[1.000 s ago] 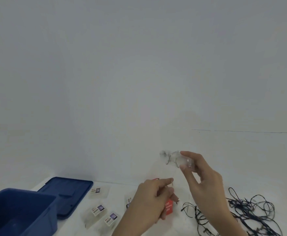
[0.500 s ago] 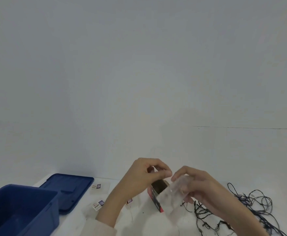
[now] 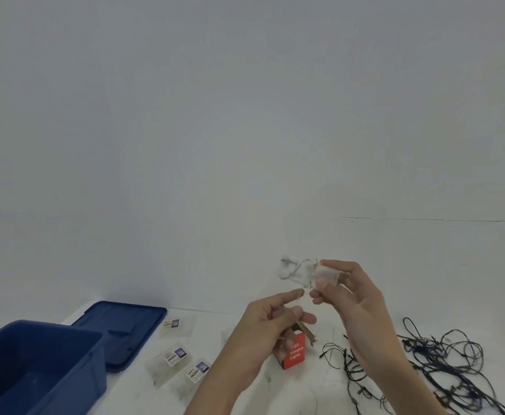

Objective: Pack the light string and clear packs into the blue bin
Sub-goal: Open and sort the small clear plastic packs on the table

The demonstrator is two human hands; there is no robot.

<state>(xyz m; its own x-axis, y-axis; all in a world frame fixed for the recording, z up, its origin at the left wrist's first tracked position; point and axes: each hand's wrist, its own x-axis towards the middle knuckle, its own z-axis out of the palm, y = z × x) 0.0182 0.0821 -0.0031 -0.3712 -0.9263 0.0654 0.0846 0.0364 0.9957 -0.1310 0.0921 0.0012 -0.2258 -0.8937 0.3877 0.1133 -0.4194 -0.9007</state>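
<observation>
— What sort of place is this?
— A plain workroom with a packing bench; it's hard to pin down closer. A pale wall (image 3: 245, 115) fills the upper frame, and a white table (image 3: 131, 390) runs along the bottom.
— What says packing?
— A blue bin (image 3: 36, 369) and its lid (image 3: 119, 327) at lower left, clear packs (image 3: 170, 359) left of bottom centre, and a dark light string (image 3: 454, 369) tangled at lower right.

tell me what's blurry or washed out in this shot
Head view: flat, soft light, hardly any shadows, no glare; the clear pack in the right hand is smeared and fades into the pale wall; the light string blurs towards the lower right edge; the print on the box in the left hand is readable.
</observation>
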